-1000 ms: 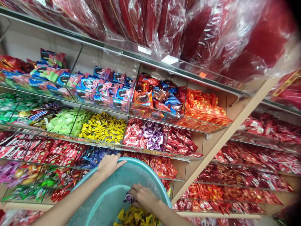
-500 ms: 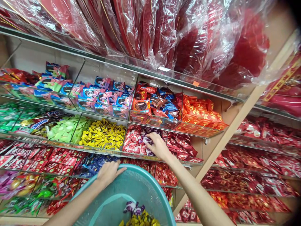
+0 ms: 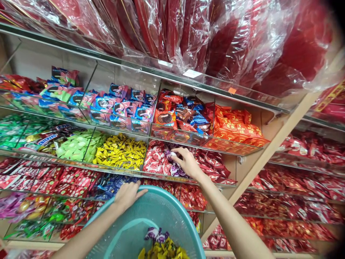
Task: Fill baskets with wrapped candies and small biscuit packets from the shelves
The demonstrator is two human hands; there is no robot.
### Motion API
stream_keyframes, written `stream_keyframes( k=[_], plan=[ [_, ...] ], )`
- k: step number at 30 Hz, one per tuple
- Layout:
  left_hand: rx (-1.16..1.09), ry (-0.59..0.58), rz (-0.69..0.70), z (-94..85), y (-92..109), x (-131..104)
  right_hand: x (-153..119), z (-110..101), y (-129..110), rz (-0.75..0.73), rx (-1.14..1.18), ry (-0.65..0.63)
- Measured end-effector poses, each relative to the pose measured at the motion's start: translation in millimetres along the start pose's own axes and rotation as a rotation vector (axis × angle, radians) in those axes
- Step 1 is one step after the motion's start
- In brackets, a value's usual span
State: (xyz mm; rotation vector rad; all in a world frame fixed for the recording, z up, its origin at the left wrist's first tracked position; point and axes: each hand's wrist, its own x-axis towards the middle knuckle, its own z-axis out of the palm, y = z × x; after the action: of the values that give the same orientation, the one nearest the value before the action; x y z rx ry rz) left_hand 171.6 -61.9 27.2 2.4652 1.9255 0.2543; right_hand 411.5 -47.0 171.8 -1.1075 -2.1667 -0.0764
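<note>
My left hand (image 3: 126, 196) grips the rim of a teal plastic basket (image 3: 185, 219), thumb over the inside edge. Inside the basket lie yellow-wrapped candies (image 3: 165, 249) and a few purple-and-white wrapped candies (image 3: 157, 234). My right hand (image 3: 185, 162) reaches into a shelf compartment, its thumb and fingertips closed on a purple-and-white candy (image 3: 169, 154). More purple wrapped candies (image 3: 178, 171) lie under that hand. To their left are red-and-white wrapped candies (image 3: 154, 160), and to the right are dark red packets (image 3: 210, 163).
A clear shelf lip (image 3: 161, 173) runs along the compartment's front. Yellow candies (image 3: 121, 151) fill the neighbouring compartment. Above sit cookie packets (image 3: 165, 118) and orange packets (image 3: 234, 124). Plastic-wrapped red items (image 3: 151, 28) overhang the top shelf. A slanting wooden upright (image 3: 269, 154) stands at right.
The view has shifted slightly, so the shelves sit a little farther right. My right hand's fingers have drawn together around a purple-and-white candy. My left hand stays on the basket rim.
</note>
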Motion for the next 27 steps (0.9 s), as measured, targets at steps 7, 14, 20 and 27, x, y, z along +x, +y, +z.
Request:
stream_keyframes(
  k=[7, 14, 20, 27],
  plan=[
    [0.014, -0.031, -0.004, -2.8, 4.4, -0.5, -76.3, 14.9, -63.7, -0.11, 0.135, -0.095],
    [0.021, -0.006, 0.02, -1.8, 3.5, -1.7, -135.9, 112.1, -39.1, -0.013, -0.118, -0.589],
    [-0.013, 0.008, 0.006, -0.4, 2.3, -0.8, -154.1, 146.8, -29.6, 0.107, -0.346, -0.747],
    [0.015, 0.022, 0.01, 2.5, 0.7, -0.2, -114.9, 73.7, -48.7, 0.097, -0.114, -0.476]
  ],
)
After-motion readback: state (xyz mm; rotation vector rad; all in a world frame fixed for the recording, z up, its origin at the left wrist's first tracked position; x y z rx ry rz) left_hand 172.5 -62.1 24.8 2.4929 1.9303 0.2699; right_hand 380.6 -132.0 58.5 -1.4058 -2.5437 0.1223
